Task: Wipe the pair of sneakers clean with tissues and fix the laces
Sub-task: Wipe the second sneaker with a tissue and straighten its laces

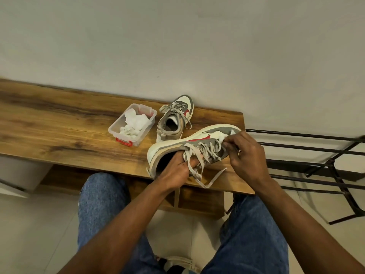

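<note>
Seated person at a wooden tabletop (59,119). The left hand (173,171) reaches into the near sneaker (189,143), its grip curled round the collar and tongue, the shoe tilted on its side. The right hand (246,153) pinches a white tissue (225,137) against the toe area. The second sneaker (174,119) stands behind, just beside a clear box (116,128) of crumpled tissues. Loose laces (209,181) trail over the tabletop edge.

A single wide-angle view from the wearer's head looks forward and steeply down, close over a long brown wood-grain desk (59,123) set against a pale plastered wall (177,46), with blue-jeaned knees (102,196) along the lower edge.
</note>
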